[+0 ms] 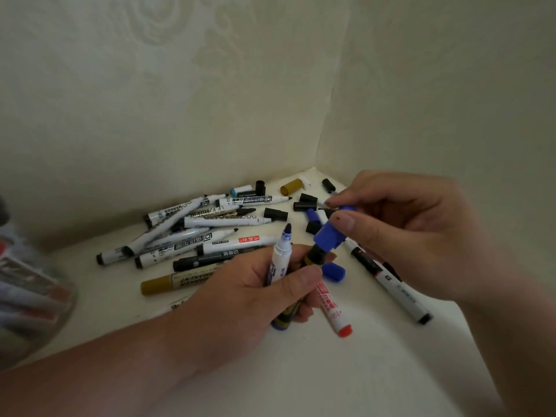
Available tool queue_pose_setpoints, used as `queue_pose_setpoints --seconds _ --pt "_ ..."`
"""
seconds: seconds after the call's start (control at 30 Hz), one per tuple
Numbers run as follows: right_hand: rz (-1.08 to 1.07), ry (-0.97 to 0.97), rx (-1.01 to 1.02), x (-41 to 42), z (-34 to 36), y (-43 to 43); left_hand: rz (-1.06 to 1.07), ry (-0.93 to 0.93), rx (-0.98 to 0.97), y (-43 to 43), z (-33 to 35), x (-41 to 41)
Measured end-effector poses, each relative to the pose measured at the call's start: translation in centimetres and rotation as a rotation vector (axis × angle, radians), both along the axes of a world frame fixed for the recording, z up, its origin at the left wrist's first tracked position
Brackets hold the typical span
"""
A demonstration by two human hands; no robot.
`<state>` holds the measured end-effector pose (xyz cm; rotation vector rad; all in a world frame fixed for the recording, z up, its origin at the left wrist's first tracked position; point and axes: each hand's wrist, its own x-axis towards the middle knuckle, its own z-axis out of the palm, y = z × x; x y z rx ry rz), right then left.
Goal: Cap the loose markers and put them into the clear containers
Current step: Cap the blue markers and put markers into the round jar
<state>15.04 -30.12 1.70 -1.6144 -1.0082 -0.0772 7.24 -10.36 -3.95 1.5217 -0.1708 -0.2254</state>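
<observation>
My left hand [255, 293] grips two markers upright: an uncapped white marker with a blue tip [281, 254] and a dark gold-banded marker [313, 260]. My right hand [400, 230] pinches a blue cap [329, 236] that sits over the top of the dark marker. A pile of uncapped white markers [192, 233] lies on the white surface behind my left hand. Loose black caps [305, 202], a gold cap [291, 187] and a blue cap [333, 272] lie around. A clear container [33, 299] with markers inside stands blurred at the left edge.
A red-ended marker [332, 308] and a white marker with a black end [391, 281] lie near my hands. Cream walls [210, 100] meet in a corner right behind the pile. A gold permanent marker [168, 282] lies at the pile's front.
</observation>
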Motion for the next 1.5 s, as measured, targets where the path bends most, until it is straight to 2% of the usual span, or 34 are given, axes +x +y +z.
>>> queue_pose_setpoints --seconds 0.13,0.53,0.9,1.07,1.3,1.5 --pt "-0.035 -0.16 -0.021 0.0 0.0 0.3 0.009 0.008 -0.019 0.0 0.0 0.1" --pt "-0.038 -0.296 -0.095 -0.2 -0.2 0.5 -0.014 -0.031 -0.032 -0.2 0.3 0.0" --pt "-0.042 -0.135 -0.049 -1.1 -0.6 0.9 0.012 -0.047 -0.012 0.0 -0.1 -0.1" --pt "-0.13 -0.063 -0.124 -0.9 -1.3 0.9 0.043 -0.104 0.114 -0.1 0.8 -0.6" --pt "-0.07 0.262 0.076 -1.0 -1.1 2.1 0.009 0.002 -0.018 0.3 1.0 -0.4" --pt "-0.019 0.456 0.085 -0.4 -1.6 2.0 -0.022 0.067 -0.224 1.0 0.8 0.2"
